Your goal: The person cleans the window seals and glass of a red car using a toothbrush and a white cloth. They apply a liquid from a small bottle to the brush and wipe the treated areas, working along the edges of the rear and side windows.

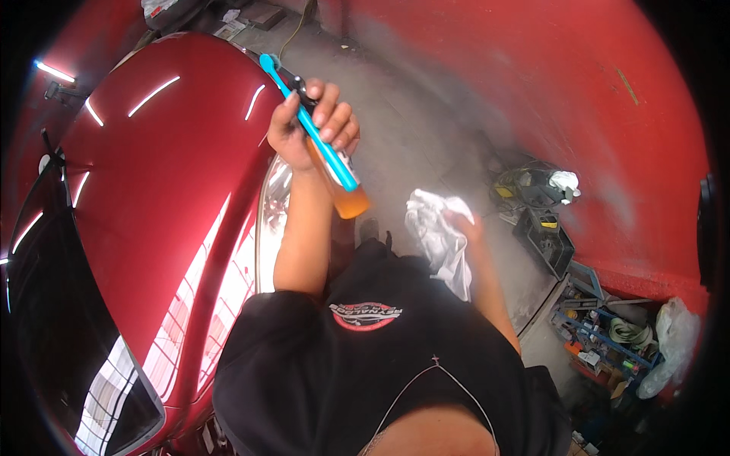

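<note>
My left hand (315, 125) is raised beside the front of a red car (175, 137), its fingers wrapped round a small bottle of amber liquid (352, 204) with a black spray-type top. In the same grip, a bright blue toothbrush-like brush (328, 158) lies slantwise across the bottle, its head pointing up and left. The bottle's middle is hidden by the fingers and brush. My right hand (470, 228), slightly blurred, grips a crumpled white cloth (441, 232) in front of my body, away from the car.
The car's headlight (272, 205) is next to my left forearm. A red wall (547, 83) rises at the right. Along its foot stand a black open case (549, 239), a crate of tools and supplies (608, 334) and a clear plastic bag (673, 342). Grey concrete floor (411, 129) lies between.
</note>
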`<action>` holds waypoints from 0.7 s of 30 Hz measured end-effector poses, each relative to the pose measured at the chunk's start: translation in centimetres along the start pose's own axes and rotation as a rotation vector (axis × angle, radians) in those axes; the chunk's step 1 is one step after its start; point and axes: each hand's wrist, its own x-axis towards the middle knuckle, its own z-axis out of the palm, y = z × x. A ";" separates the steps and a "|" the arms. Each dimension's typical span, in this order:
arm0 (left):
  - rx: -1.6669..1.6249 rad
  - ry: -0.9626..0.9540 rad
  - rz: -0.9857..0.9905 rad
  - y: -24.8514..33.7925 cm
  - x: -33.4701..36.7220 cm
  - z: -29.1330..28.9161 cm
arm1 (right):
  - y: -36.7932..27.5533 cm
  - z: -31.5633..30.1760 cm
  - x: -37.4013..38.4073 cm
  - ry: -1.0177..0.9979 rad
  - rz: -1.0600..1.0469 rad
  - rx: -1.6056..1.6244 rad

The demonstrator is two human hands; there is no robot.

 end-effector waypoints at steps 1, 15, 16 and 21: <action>-0.066 -0.038 -0.005 0.7 1.4 -0.6 | -1.5 0.7 1.4 -0.009 -0.018 -0.036; -0.389 -0.221 0.144 2.7 18.6 -16.1 | -12.5 2.9 28.1 -0.450 0.067 -0.181; -0.340 -0.208 0.169 2.6 19.9 -17.6 | -13.7 2.8 30.8 -0.488 0.039 -0.152; -0.166 -0.102 0.255 2.5 25.3 -23.0 | -21.1 2.5 44.2 -0.535 0.146 -0.099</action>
